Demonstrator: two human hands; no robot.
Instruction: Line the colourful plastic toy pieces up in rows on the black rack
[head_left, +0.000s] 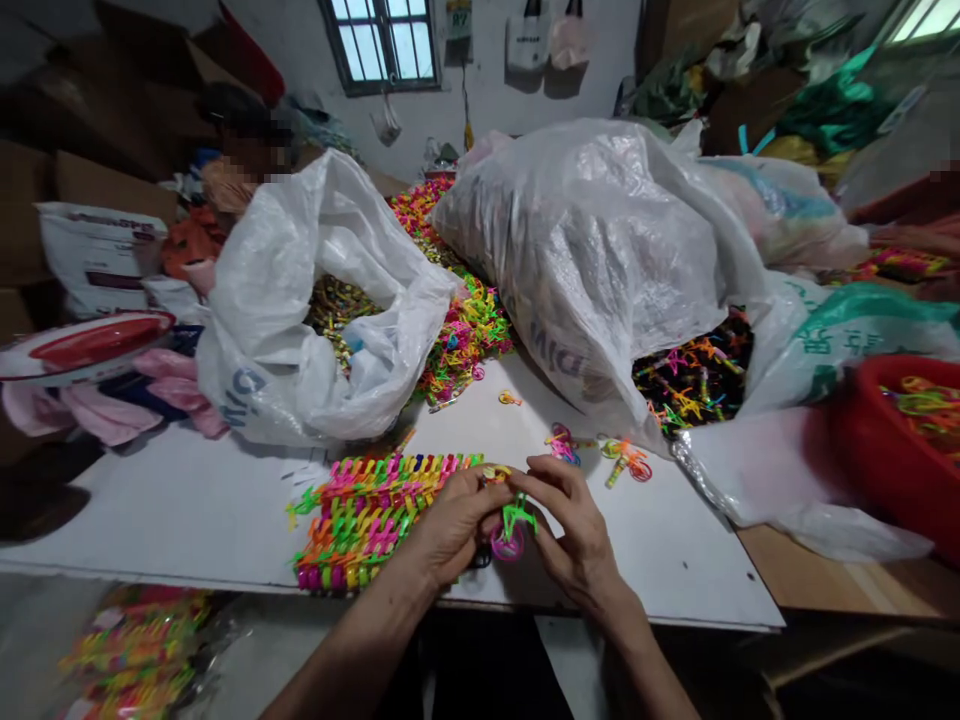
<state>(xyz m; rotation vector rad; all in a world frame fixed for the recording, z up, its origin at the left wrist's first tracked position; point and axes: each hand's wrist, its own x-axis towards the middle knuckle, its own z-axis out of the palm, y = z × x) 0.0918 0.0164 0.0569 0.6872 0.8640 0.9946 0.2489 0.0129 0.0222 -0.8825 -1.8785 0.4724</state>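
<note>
My left hand [452,520] and my right hand [574,522] meet over the near edge of the white table [187,510]. Both pinch a small plastic toy piece [513,525] with a green part and a pink ring. Just left of my left hand lies a neat row of stacked colourful plastic pieces [367,515]. A few loose pieces [626,460] lie beyond my right hand.
Two big translucent bags [300,290] [600,250] of small coloured parts stand behind, with a loose heap [465,335] between them. A red tub [896,440] sits at the right. A person sits at the far left behind the bag. A packet of pieces [135,650] lies below the table.
</note>
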